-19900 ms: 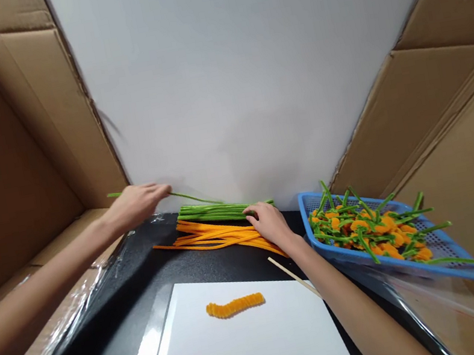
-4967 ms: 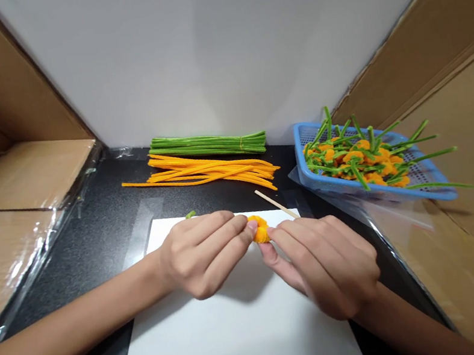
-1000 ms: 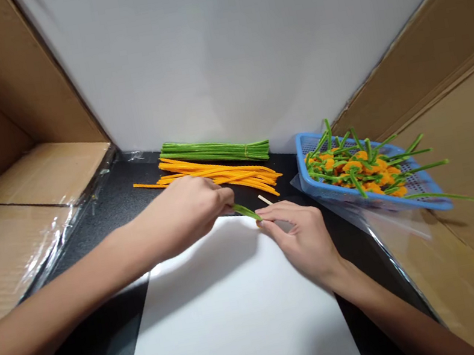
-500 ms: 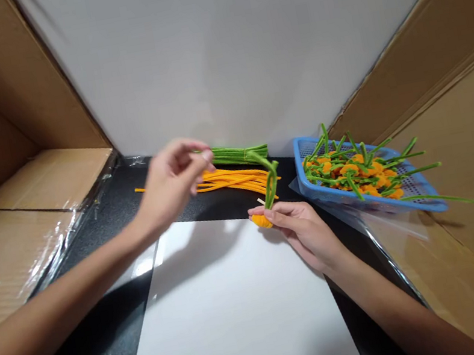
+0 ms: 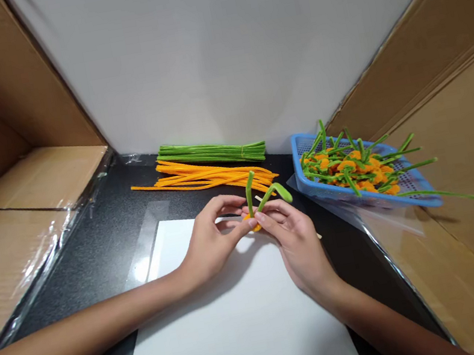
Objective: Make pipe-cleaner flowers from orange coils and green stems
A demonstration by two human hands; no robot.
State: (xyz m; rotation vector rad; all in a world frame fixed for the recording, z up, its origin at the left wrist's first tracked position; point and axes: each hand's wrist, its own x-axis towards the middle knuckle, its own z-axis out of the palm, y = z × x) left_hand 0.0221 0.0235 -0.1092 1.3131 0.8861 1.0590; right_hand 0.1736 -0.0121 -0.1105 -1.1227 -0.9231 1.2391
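Both my hands meet above the top part of a white sheet (image 5: 237, 336). Between their fingertips is a small orange pipe cleaner piece (image 5: 257, 228), mostly covered by the fingers. Two green pipe cleaner ends (image 5: 249, 193) rise from it; the right one bends over at its tip. My left hand (image 5: 215, 236) pinches it from the left, thumb and forefinger closed on the base. On the other side my right hand (image 5: 295, 234) grips the same piece between thumb and fingers. A thin pale stick shows in part behind the right hand.
Green pipe cleaners (image 5: 209, 153) lie bundled at the back, with loose orange pipe cleaners (image 5: 218, 176) in front. To the right, a blue basket (image 5: 419, 197) holds several orange-and-green pieces, stems poking over its rim. Cardboard walls (image 5: 444, 79) flank the black tabletop (image 5: 94, 251).
My left hand has come down and right from above the pipe cleaners to the orange piece. The green ends, close together before, now spread apart. The right hand keeps its hold.
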